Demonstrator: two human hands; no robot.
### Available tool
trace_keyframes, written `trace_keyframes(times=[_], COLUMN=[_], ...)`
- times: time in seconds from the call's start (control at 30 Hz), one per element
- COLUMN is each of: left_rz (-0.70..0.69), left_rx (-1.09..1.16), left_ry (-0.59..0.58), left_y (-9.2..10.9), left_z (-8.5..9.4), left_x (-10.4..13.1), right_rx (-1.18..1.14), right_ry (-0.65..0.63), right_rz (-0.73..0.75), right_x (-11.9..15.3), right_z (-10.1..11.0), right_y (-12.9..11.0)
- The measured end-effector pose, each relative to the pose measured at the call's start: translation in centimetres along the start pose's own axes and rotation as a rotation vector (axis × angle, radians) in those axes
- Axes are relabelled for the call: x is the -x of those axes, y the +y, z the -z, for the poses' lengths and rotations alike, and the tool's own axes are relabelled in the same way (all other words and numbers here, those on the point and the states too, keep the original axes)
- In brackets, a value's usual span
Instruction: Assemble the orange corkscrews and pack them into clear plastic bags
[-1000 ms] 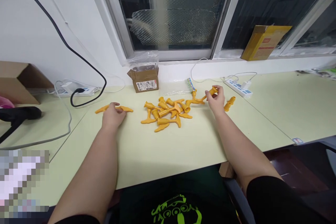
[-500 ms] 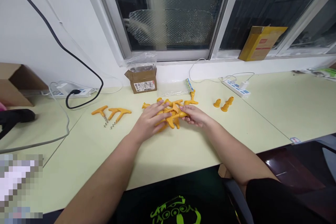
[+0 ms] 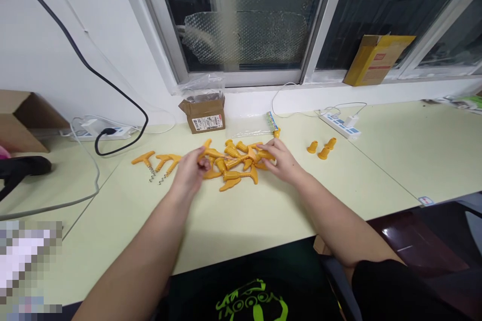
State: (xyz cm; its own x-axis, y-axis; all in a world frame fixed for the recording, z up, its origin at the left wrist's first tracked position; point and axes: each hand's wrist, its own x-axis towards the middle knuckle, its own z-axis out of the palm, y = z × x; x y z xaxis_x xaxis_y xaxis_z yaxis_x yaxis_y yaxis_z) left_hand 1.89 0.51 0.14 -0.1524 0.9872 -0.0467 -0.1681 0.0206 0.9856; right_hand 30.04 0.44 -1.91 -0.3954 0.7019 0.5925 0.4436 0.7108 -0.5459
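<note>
Now, through the head camera, I find a yellow plastic T-handled corkscrew [image 3: 215, 153] just left of the frame's centre, its handle pinched in my left hand [image 3: 194, 168], one end poking out above the fingertips and its metal screw pointing right. Right of centre, my right hand [image 3: 280, 161] has its fingers closed on a ribbed yellow plastic sleeve [image 3: 266, 154], which lies between the fingertips, partly hidden by them. The two pieces are apart, with a pile of sheathed yellow corkscrews [image 3: 241, 175] spread between and beneath my hands. Left of my left hand I see three bare yellow corkscrews [image 3: 143, 158] on the pale green table [image 3: 244, 225]; right of my right hand, three upright yellow sleeves [image 3: 323, 153] stand close together. Behind the pile are a clear plastic bag [image 3: 246, 127] and an open brown cardboard box [image 3: 208, 123].
</note>
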Motion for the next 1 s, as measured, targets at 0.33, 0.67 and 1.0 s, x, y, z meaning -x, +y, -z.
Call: trace_keyframes(times=[0.33,0.67,1.0], left_rz=[0.130,0.002,-0.295], left_rx=[-0.139,-0.980,-1.003], left_ry=[0.297,0.311,0.389], left_y=[2.2,0.4,-0.5], left_z=[10.8,12.7,12.2], left_x=[-4.6,-5.3,-5.9], right_rx=[0.464,0.443,0.354], right_ry=[0.249,0.141,0.088], right_rz=[-0.737,-0.438,-0.631], right_x=[2.2,1.1,-0.8], right_z=[6.2,2.6,-1.8], right_y=[8.6,4.9,3.2])
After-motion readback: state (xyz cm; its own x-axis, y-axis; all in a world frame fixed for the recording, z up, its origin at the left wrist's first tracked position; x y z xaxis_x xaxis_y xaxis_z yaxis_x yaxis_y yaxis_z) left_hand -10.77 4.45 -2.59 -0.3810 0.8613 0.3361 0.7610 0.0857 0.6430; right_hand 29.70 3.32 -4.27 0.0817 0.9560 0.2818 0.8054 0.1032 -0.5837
